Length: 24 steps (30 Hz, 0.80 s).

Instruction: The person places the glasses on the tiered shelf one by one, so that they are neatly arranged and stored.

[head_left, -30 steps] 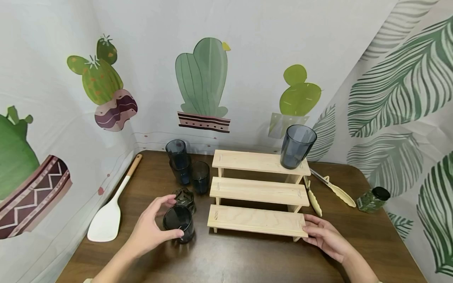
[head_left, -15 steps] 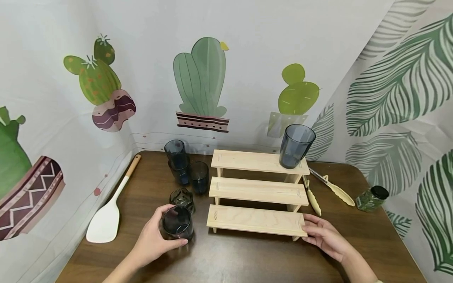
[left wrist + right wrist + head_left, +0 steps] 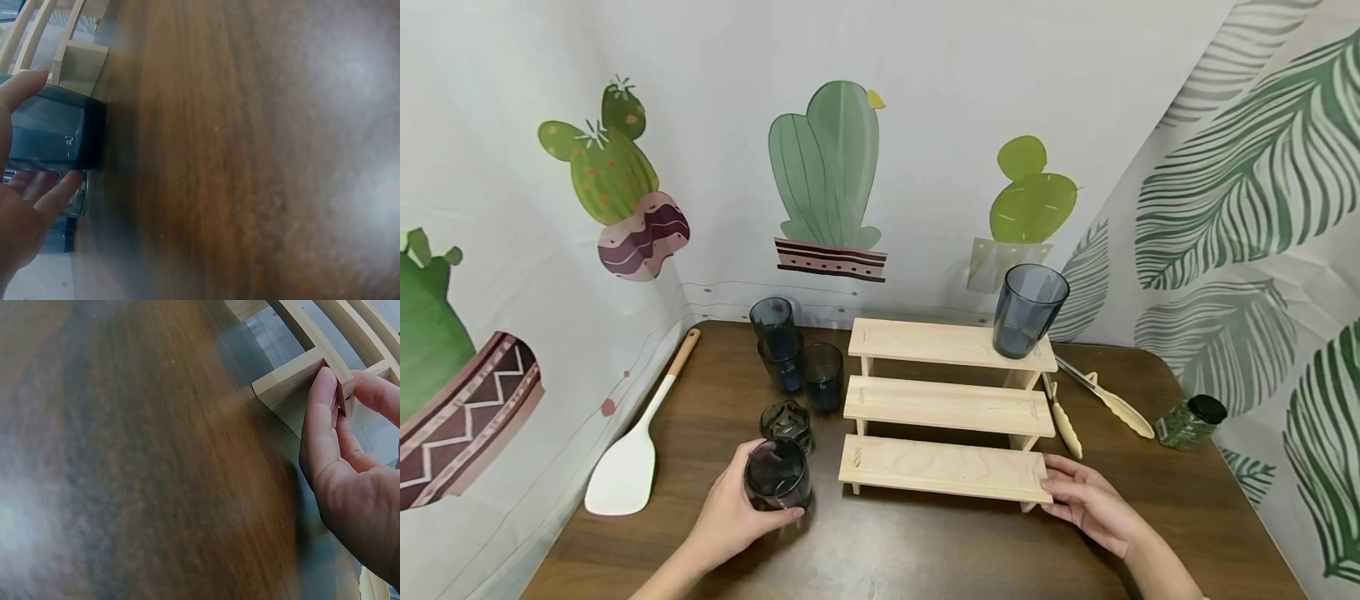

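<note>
A dark grey drinking glass [image 3: 777, 477] stands upright at the front left of the table, its mouth facing up. My left hand [image 3: 730, 508] grips it from the left, thumb on the near side and fingers round the far side. In the left wrist view the fingers of the left hand [image 3: 22, 219] curve along the side of the glass [image 3: 50, 132]. At the right end of the three-tier wooden shelf [image 3: 942, 468], my right hand [image 3: 1093, 507] pinches the lowest board. The right wrist view shows that hand's [image 3: 356, 481] fingertips on both faces of the board end [image 3: 340, 378].
A short wavy glass [image 3: 787, 423] stands right behind the held one, with several blue-tinted glasses [image 3: 823, 377] farther back. Another tall glass [image 3: 1032, 310] is on the top tier. A white spatula [image 3: 623, 471] lies left; tongs [image 3: 1120, 408] and a green jar [image 3: 1191, 422] lie right.
My left hand has closed from a wide spread into a grip round the dark grey glass. The right hand has stayed at the shelf's end.
</note>
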Tool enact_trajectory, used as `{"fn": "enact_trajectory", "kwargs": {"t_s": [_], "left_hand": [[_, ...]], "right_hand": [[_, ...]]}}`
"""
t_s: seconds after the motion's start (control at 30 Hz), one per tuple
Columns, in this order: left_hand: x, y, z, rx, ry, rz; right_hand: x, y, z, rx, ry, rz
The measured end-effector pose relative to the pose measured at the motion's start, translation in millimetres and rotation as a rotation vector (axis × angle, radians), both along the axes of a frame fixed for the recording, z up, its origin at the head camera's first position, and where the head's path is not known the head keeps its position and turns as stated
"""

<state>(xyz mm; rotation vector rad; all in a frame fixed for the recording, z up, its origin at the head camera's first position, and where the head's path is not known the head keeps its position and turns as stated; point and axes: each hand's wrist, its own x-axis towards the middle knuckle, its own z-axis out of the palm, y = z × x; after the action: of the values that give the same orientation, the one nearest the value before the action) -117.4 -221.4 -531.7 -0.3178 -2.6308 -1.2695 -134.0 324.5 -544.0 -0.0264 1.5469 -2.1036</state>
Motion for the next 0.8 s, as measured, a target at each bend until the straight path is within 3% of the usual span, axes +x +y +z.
{"fn": "enact_trajectory", "kwargs": {"t_s": [0.37,0.63,0.8], "left_hand": [[5.6,3.8,5.8,0.014,0.007,0.005],[6.4,5.1,22.3,0.105,-0.022,-0.036],[6.7,6.9,37.9,0.163,0.007,-0.075]], "right_hand": [[0.1,0.7,-2.0,-0.021,0.022,0.016],[0.5,1.7,-1.7,-0.039,0.024,0.018],[0.4,0.4,-0.9,-0.025,0.012,0.011]]}}
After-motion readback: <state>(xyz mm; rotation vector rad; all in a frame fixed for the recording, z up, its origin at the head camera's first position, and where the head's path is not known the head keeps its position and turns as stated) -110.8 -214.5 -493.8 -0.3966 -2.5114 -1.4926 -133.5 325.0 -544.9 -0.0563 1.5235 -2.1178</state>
